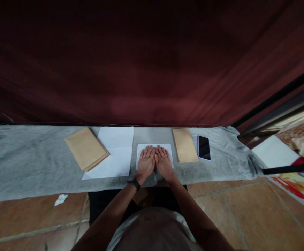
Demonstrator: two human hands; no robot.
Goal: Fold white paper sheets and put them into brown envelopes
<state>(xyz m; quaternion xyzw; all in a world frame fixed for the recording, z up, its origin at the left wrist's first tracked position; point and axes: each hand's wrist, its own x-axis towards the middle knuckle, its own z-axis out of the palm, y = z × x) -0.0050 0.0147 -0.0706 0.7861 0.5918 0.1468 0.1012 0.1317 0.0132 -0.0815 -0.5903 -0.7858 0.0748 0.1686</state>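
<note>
A small white sheet of paper (155, 145), perhaps folded, lies on the grey cloth in front of me. Both palms press flat on it, side by side, thumbs close together. My left hand (146, 161) has its fingers stretched forward, and a dark band circles that wrist. My right hand (163, 161) rests the same way, fingers extended. The hands hide most of the paper's middle. Just right of them is a single brown envelope (185, 145). To the left lie larger white sheets (118, 153), partly under a stack of brown envelopes (86, 148).
A phone (204, 147) with a dark screen lies beyond the right envelope. Grey cloth (31, 157) covers the narrow surface, with a dark red curtain (152, 69) behind it. A crumpled white scrap (61, 199) is on the tiled floor. A white box-like item (274, 151) stands at far right.
</note>
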